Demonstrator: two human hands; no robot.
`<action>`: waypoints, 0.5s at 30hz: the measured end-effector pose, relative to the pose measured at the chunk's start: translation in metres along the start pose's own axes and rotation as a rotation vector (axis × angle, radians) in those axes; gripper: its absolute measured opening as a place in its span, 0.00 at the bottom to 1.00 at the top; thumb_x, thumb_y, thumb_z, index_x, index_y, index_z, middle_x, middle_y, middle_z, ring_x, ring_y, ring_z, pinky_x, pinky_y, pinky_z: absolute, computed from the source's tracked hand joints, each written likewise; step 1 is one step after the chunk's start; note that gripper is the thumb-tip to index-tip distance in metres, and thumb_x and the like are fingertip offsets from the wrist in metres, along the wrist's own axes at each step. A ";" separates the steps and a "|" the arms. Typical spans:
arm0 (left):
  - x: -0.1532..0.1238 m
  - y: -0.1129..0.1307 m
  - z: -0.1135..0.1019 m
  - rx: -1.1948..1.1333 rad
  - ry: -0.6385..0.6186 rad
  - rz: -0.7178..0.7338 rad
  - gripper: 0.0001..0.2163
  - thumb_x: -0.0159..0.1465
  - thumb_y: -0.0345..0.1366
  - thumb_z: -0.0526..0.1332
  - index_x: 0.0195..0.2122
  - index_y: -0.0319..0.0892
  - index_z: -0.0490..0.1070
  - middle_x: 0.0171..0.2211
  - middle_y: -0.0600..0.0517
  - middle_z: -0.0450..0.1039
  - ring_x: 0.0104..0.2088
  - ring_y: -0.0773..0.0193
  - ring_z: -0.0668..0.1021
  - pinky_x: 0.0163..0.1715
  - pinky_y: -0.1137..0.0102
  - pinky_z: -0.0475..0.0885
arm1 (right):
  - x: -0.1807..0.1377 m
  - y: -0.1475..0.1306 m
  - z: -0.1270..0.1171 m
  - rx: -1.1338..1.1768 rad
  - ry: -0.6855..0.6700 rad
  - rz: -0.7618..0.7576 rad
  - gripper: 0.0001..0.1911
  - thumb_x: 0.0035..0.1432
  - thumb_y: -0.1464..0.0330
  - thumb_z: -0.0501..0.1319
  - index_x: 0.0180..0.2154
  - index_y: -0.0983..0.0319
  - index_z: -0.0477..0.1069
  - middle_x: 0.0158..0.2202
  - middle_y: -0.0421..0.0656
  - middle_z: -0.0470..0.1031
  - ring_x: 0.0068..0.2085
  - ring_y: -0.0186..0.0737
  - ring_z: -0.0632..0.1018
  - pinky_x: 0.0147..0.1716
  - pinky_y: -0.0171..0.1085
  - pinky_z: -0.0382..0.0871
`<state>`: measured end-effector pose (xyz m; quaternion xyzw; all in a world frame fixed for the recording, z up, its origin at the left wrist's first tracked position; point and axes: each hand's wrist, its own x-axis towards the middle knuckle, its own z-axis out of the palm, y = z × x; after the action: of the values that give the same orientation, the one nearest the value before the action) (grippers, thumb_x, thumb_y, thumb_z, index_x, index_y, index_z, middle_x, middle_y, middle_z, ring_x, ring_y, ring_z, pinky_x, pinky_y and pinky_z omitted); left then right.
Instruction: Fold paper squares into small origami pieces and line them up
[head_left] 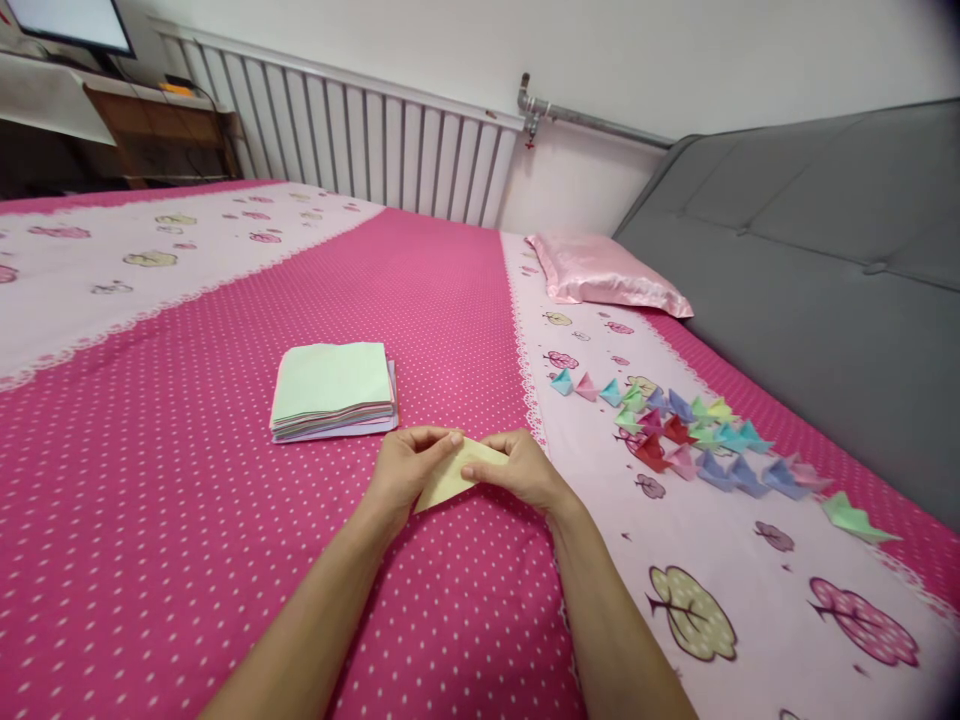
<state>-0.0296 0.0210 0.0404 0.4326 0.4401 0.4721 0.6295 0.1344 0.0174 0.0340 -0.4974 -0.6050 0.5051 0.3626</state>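
Note:
A folded piece of yellow paper (448, 482) is held between both hands, just above the pink dotted bedspread. My left hand (405, 468) pinches its left side, thumb on top. At the paper's right side my right hand (521, 468) grips it, the thumb lying across the face; the fingers behind the sheet are hidden. Beyond my left hand lies a stack of coloured paper (334, 385) with a pale green sheet on top. To the right, several small folded paper boats (679, 430) in many colours stand in rough rows.
Both hands are over the bedspread (187, 520). A pink pillow (604, 272) lies at the far right, against the grey headboard (817, 230). A white radiator (360, 135) runs along the wall. A desk with a monitor (75, 25) stands at the far left.

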 end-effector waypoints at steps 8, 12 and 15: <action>0.001 0.002 0.002 -0.073 0.071 0.020 0.13 0.46 0.41 0.68 0.27 0.35 0.74 0.21 0.51 0.74 0.20 0.68 0.72 0.20 0.75 0.67 | 0.001 0.001 -0.001 0.099 0.030 -0.025 0.18 0.45 0.57 0.64 0.23 0.68 0.73 0.18 0.37 0.66 0.20 0.28 0.63 0.20 0.30 0.51; 0.002 0.002 0.002 -0.109 0.128 0.054 0.14 0.45 0.41 0.69 0.27 0.34 0.74 0.21 0.51 0.74 0.20 0.68 0.73 0.20 0.75 0.67 | 0.000 -0.001 0.000 0.192 0.022 -0.011 0.18 0.47 0.57 0.63 0.27 0.68 0.75 0.22 0.41 0.72 0.23 0.33 0.70 0.24 0.32 0.60; 0.002 0.003 0.001 -0.132 0.162 0.068 0.14 0.45 0.41 0.69 0.27 0.35 0.74 0.21 0.50 0.74 0.20 0.68 0.73 0.20 0.75 0.68 | 0.001 -0.004 0.001 0.277 -0.007 -0.034 0.18 0.49 0.57 0.62 0.30 0.67 0.76 0.24 0.44 0.75 0.27 0.37 0.74 0.30 0.36 0.65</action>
<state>-0.0286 0.0235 0.0434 0.3656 0.4426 0.5546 0.6025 0.1329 0.0179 0.0375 -0.4307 -0.5390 0.5793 0.4341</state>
